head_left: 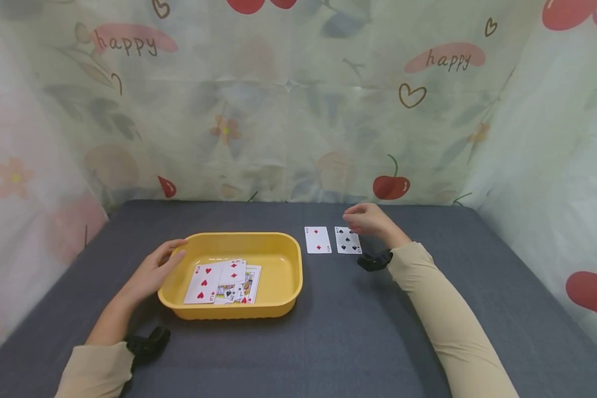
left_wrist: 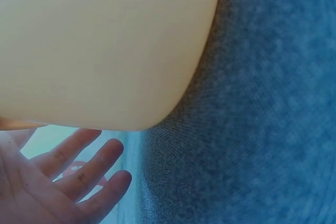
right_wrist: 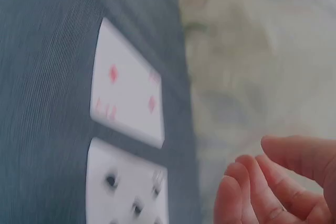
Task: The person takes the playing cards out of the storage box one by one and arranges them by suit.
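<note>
Covering the whole work area is a dark grey fabric-covered table (head_left: pixel 348 331), backed and flanked by a pale translucent curtain printed with cherries, flowers and the word "happy" (head_left: pixel 288 105). Toward the table's left half sits a yellow rounded-rectangular plastic tray (head_left: pixel 283 276), its long side parallel to the near edge. Inside the tray, against its near wall, lies a loose overlapping pile of face-up playing cards (head_left: pixel 224 282), red hearts and diamonds on top and a court card partly showing beneath.

The left hand (head_left: pixel 151 273) rests against the tray's left rim; its fingers lie straight and slightly spread, holding nothing, and the left wrist view shows them fanned beside the tray's outer wall (left_wrist: pixel 105 51). A beige sleeve (head_left: pixel 97 370) covers that forearm, with a black wrist-worn camera (head_left: pixel 146 342) at its cuff.

Right of the tray, toward the table's far edge, two cards lie face up just beside each other without overlapping: a white diamond card (head_left: pixel 318 240) and, further right, a white spade card (head_left: pixel 347 241). The right hand (head_left: pixel 370 220) hovers over the far right corner of the spade card, fingers loosely curled and gripping nothing; the right wrist view shows its fingertips (right_wrist: pixel 247 192) clear of both cards.
</note>
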Tool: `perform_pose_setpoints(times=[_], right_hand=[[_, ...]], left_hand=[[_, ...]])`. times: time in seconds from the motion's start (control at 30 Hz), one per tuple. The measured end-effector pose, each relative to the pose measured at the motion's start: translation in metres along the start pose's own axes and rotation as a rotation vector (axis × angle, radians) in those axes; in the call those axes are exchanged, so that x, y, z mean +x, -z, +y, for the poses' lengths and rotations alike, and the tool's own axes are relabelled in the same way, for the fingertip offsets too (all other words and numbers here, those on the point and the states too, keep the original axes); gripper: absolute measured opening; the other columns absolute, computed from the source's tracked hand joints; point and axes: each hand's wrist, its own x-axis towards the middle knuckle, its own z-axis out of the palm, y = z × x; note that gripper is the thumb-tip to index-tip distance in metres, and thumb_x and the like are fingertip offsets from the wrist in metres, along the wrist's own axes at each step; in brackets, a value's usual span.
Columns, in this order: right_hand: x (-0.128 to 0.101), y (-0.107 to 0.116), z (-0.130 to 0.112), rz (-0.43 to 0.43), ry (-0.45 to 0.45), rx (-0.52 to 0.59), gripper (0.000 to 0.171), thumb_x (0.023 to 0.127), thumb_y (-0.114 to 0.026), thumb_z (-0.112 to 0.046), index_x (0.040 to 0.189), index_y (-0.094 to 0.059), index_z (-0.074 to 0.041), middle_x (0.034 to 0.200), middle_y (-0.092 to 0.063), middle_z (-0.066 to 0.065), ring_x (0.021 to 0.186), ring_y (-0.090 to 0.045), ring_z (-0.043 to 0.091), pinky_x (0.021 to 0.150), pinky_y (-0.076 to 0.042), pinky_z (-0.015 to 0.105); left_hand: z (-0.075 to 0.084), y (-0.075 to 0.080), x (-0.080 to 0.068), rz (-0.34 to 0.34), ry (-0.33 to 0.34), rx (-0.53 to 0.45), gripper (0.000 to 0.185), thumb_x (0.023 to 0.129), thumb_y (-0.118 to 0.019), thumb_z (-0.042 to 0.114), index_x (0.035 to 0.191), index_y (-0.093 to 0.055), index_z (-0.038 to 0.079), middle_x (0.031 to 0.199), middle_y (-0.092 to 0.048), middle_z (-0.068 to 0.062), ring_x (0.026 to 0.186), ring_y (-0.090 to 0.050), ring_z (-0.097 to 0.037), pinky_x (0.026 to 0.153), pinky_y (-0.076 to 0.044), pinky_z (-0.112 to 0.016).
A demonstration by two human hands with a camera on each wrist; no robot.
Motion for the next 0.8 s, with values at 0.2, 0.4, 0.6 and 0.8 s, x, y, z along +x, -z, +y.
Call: perform_pose_setpoints(times=[0.2, 0.4, 0.6, 0.8], right_hand=[[-0.016, -0.021, -0.036, -0.136, 0.137, 0.010, 0.042, 0.093, -0.057, -0.019, 0.129, -0.049, 0.001, 0.133, -0.051, 0.022, 0.120, -0.052, 0.039, 0.098, -0.045, 0.042], [-0.026, -0.055, -0.068, -0.281, 0.239, -0.010, 0.038, 0.091, -0.060, -0.022, 0.124, -0.054, -0.004, 0.125, -0.057, 0.018, 0.113, -0.056, 0.035, 0.096, -0.046, 0.042], [-0.028, -0.094, -0.095, -0.384, 0.293, -0.036, 0.033, 0.090, -0.062, -0.022, 0.119, -0.059, -0.007, 0.119, -0.062, 0.015, 0.102, -0.060, 0.027, 0.089, -0.050, 0.033], [-0.024, -0.131, -0.111, -0.471, 0.316, -0.057, 0.038, 0.089, -0.063, -0.020, 0.122, -0.058, -0.003, 0.117, -0.062, 0.019, 0.109, -0.058, 0.035, 0.086, -0.051, 0.031]], left_hand=[[0.001, 0.000, 0.000, 0.001, 0.005, -0.005, 0.057, 0.099, -0.037, 0.043, 0.143, -0.030, 0.008, 0.139, -0.038, -0.027, 0.120, -0.045, -0.042, 0.094, -0.042, -0.050], [0.000, 0.000, 0.000, 0.000, 0.005, -0.002, 0.058, 0.099, -0.036, 0.044, 0.144, -0.030, 0.008, 0.139, -0.038, -0.027, 0.120, -0.045, -0.041, 0.094, -0.042, -0.050], [0.000, 0.000, 0.000, -0.003, 0.001, 0.000, 0.058, 0.099, -0.036, 0.044, 0.144, -0.030, 0.008, 0.139, -0.038, -0.027, 0.120, -0.045, -0.041, 0.094, -0.042, -0.051], [0.000, 0.000, 0.001, 0.001, 0.003, 0.004, 0.057, 0.099, -0.037, 0.043, 0.144, -0.030, 0.008, 0.139, -0.038, -0.027, 0.120, -0.045, -0.041, 0.094, -0.041, -0.051]])
